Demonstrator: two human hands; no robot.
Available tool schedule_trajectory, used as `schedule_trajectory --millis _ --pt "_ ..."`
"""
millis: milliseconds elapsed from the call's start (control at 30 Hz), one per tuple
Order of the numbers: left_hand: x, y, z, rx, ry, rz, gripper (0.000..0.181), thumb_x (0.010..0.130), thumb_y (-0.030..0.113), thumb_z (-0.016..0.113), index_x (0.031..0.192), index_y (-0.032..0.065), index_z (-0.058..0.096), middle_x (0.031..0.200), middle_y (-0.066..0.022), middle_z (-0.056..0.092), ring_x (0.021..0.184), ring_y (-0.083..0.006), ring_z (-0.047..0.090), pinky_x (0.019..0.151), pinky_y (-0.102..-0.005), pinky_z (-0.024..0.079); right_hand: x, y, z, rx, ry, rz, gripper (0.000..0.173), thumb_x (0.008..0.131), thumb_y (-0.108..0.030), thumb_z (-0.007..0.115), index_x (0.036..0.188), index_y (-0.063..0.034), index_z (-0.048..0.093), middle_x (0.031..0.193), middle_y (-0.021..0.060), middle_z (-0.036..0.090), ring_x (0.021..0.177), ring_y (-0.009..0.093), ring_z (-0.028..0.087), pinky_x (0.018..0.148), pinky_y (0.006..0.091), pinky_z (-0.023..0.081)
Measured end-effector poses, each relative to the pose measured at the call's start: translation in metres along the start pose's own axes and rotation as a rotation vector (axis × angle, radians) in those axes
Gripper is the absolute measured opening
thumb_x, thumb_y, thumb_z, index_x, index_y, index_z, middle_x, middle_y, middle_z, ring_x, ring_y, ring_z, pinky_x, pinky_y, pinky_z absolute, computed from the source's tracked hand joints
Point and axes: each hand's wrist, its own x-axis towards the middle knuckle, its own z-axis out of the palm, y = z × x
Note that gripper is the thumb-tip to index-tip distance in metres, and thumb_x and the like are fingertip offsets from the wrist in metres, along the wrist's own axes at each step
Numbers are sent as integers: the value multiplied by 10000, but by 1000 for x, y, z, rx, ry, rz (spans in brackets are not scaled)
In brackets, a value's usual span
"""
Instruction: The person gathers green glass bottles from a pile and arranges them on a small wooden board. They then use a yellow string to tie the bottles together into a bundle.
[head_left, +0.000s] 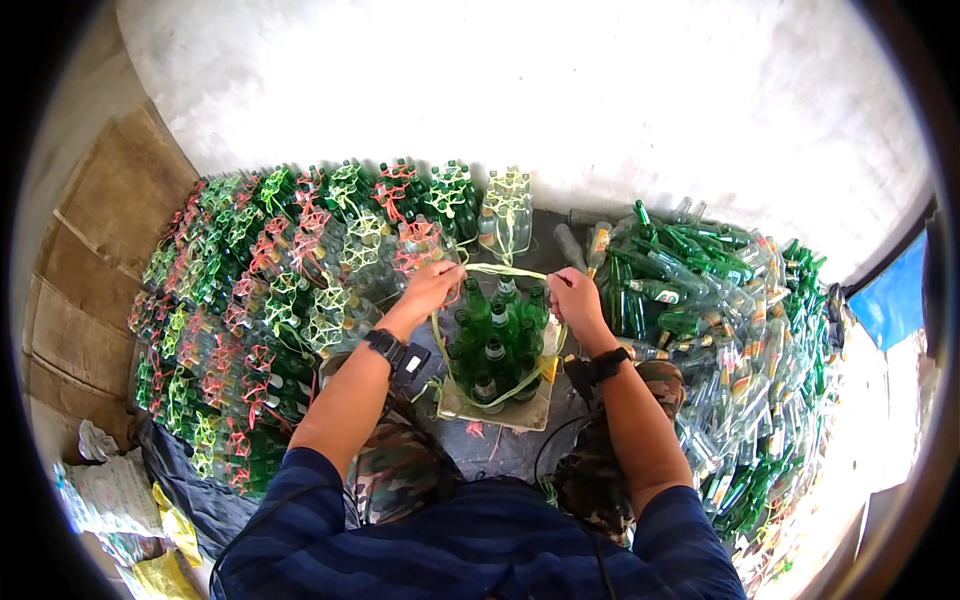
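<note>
A pale yellow-green plastic twine (504, 268) is stretched between my two hands, above the far side of a cluster of green glass bottles (495, 349). My left hand (436, 286) grips the twine at its left end, and my right hand (571, 298) grips it at the right. The twine also runs down both sides and loops around the near side of the cluster. The bottles stand upright, close together, on a light-coloured square base (491, 414) between my knees. What lies under my curled fingers is hidden.
Many bottle bundles tied with red and yellow-green twine (281, 300) stand at the left. A large heap of loose green and clear bottles (720, 300) lies at the right. A white wall (525, 90) rises behind; cardboard (112, 202) leans at the far left.
</note>
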Motion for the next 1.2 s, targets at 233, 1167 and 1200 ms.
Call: schedule_trajectory --millis 233,1167,1200 --pt "39 -17 14 -58 123 -41 259 1034 254 619 992 19 719 743 22 563 656 -100 499 603 -285 418 35 33 4 -55 76 22 221 943 -229 690 925 -10 713 699 48 667 552 107 594 519 294 468" --pt "-78 -155 26 -268 -66 -396 205 959 251 651 1145 165 662 924 14 647 717 -142 614 601 -308 450 -18 166 -11 -542 18 1 321 856 -107 714 1149 1 639 933 132 703 683 230 682 602 379 543" --pt "-86 -156 32 -320 -39 -407 203 969 246 643 1151 158 665 933 12 661 710 -141 629 602 -308 480 -26 168 -14 -528 2 24 320 857 -114 714 1145 3 639 923 130 705 687 231 686 592 371 542"
